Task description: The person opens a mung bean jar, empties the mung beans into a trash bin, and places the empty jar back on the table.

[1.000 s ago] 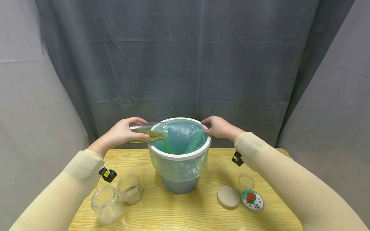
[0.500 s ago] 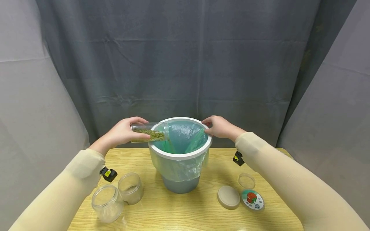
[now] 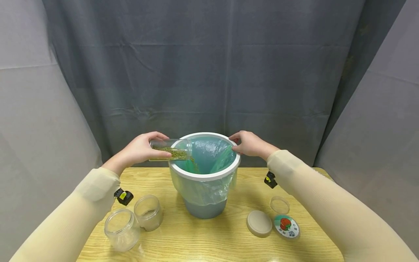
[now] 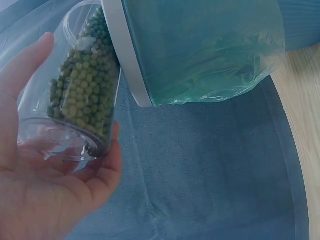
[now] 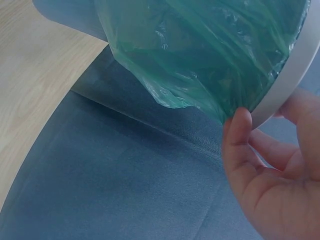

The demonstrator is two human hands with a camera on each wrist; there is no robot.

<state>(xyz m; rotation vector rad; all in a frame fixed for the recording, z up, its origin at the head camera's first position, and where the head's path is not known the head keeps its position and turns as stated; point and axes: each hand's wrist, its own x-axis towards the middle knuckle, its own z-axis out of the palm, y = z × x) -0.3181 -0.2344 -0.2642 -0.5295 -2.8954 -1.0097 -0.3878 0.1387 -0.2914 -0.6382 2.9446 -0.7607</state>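
My left hand (image 3: 139,148) grips a clear plastic jar (image 3: 173,143) partly filled with green mung beans (image 4: 82,92). Lying almost on its side, the jar rests against the left rim of a grey trash bin (image 3: 204,211), mouth over the opening. A thin stream of beans (image 3: 194,163) falls from the mouth into the bin. Green bag liner (image 3: 204,191) is folded out over the bin's white rim (image 3: 203,177). At the right side of that rim, my right hand (image 3: 251,145) holds the rim and liner between thumb and fingers.
Two open clear jars (image 3: 122,233) stand at the table's front left, close together. At the front right lie a beige lid (image 3: 259,223), a disc with a tomato picture (image 3: 286,226) and a clear round lid (image 3: 279,205). A grey curtain (image 3: 209,72) hangs behind the table.
Beans now spill from the jar's mouth in a visible stream, and their level inside the jar has dropped. Both hands keep almost the same places.
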